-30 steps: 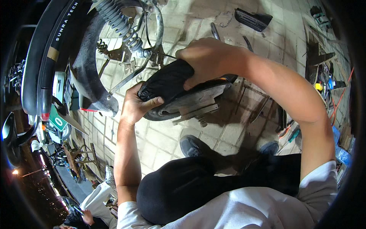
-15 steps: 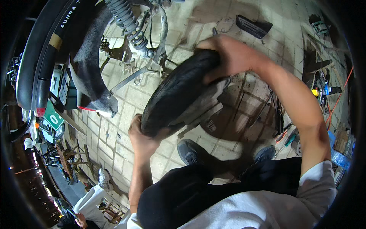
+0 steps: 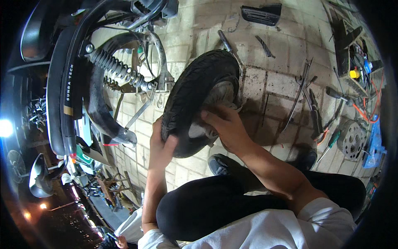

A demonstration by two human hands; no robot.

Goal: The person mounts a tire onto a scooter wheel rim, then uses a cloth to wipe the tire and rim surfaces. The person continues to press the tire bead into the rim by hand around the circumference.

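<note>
A scooter wheel (image 3: 184, 97) with a black treaded tyre stands tilted on the paving before me, its grey metal hub facing right. My left hand (image 3: 160, 145) grips the tyre's lower left edge, thumb on the near sidewall and fingers behind the tread. At the hub side, my right hand (image 3: 228, 128) has its curled fingers against the wheel's inner face; some fingertips are hidden. Beyond the wheel, to the left, is a black scooter (image 3: 62, 99) with a grey coil-spring shock absorber (image 3: 118, 66) and a curved black mudguard (image 3: 101, 120).
Long metal tools (image 3: 297, 97) lie right of the wheel, near a green screwdriver (image 3: 331, 143) and a round perforated metal plate (image 3: 351, 140). A wooden box (image 3: 346, 54) holds tools at far right. A black plastic part (image 3: 262, 14) lies far off. Another person's sleeve (image 3: 129, 227) shows lower left.
My right hand has left the top of the tyre and come down to the hub side. The wheel has turned to show more hub. My left hand stays on its lower edge.
</note>
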